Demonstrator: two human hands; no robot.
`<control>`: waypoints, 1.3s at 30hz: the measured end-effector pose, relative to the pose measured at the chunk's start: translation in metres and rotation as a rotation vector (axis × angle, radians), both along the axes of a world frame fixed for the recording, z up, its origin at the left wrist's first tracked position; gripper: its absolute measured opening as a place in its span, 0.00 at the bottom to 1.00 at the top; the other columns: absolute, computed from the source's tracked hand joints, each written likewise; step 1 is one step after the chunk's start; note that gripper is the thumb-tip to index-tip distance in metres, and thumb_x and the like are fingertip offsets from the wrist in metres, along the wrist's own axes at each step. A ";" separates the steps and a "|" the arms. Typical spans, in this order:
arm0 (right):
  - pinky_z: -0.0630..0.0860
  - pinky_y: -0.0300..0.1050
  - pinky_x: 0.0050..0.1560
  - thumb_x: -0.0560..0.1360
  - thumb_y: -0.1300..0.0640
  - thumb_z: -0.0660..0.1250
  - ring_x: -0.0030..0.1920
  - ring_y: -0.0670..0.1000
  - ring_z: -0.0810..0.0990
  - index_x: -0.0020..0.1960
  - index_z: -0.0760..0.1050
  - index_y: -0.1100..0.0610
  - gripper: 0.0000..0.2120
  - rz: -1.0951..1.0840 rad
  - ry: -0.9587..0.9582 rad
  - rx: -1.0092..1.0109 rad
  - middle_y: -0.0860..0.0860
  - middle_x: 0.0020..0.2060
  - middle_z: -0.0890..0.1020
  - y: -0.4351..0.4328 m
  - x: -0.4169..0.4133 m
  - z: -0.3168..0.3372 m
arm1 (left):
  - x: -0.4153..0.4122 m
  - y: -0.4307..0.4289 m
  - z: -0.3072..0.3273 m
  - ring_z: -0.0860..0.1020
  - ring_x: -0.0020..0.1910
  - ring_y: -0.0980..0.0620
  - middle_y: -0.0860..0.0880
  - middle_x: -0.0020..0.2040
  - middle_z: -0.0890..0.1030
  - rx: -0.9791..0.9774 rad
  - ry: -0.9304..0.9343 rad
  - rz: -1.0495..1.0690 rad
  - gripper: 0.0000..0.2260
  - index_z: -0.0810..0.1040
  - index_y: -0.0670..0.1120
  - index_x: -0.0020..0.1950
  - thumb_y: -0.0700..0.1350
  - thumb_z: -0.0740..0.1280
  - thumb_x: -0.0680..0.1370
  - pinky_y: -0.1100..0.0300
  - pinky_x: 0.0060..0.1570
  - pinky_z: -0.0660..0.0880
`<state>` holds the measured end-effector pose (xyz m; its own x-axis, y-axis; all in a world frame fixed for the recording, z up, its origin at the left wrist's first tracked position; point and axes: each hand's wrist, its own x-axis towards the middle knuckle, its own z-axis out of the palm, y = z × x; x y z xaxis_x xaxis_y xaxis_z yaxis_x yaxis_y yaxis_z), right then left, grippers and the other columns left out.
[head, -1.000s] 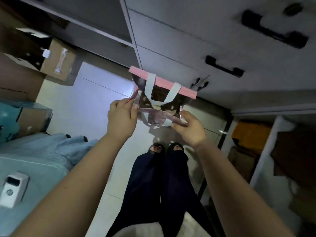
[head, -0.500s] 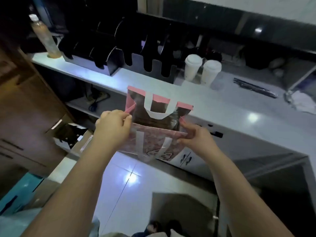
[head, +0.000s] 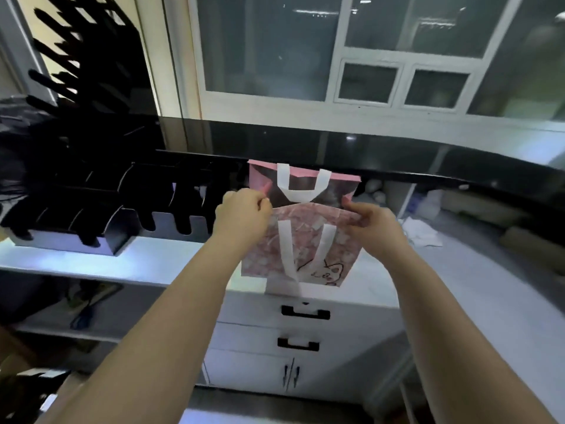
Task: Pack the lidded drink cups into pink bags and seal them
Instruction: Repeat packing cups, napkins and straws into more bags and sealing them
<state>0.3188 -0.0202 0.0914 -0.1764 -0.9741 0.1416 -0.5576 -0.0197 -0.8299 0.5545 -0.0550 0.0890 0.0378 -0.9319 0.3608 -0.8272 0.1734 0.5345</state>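
Note:
A pink patterned bag with white strap handles and a cartoon drawing hangs in the air over the white counter. My left hand pinches the near rim at its left corner. My right hand pinches the same rim at its right corner. The mouth is pulled open, and the far wall with its pink edge and white handle stands up behind. The lidded drink cups are hidden from view, likely behind the bag.
A black slotted holder rack stands on the counter to the left. White drawers with black handles are below the bag. A crumpled white cloth lies on the counter to the right. A black upper ledge and windows run behind.
My head has tilted up from the floor to the counter and windows. Both hands kept hold of the bag and raised it to counter height; the two cups seen earlier are now out of sight.

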 end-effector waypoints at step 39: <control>0.62 0.49 0.66 0.78 0.56 0.63 0.68 0.53 0.65 0.69 0.70 0.49 0.19 0.505 0.757 -0.168 0.48 0.66 0.73 -0.262 0.040 -0.047 | -0.026 -0.225 -0.106 0.67 0.65 0.45 0.52 0.65 0.74 0.184 -0.341 0.190 0.21 0.72 0.57 0.69 0.53 0.66 0.76 0.48 0.60 0.65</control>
